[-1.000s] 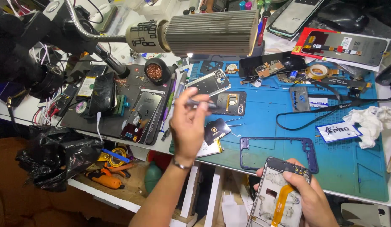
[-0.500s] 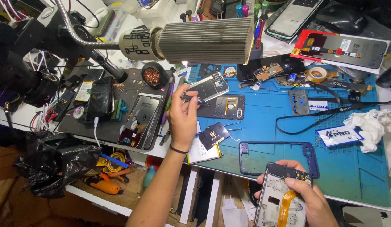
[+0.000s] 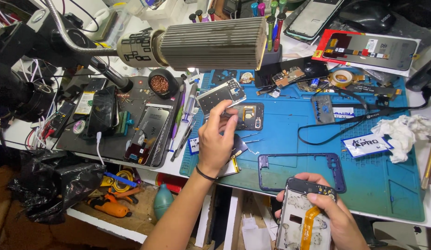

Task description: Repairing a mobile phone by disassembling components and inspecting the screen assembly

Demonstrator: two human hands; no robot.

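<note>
Pinching circuit board (image 3: 221,95) with left hand (image 3: 216,139), right hand (image 3: 327,210) gripping opened phone (image 3: 304,217)

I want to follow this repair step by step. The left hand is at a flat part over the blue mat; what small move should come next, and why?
Probably lift the flat perforated part clear of the blue mat: the left hand pinches its lower edge, and it already tilts above the dark back cover. The right hand holds the opened phone ready near the table's edge.
</note>
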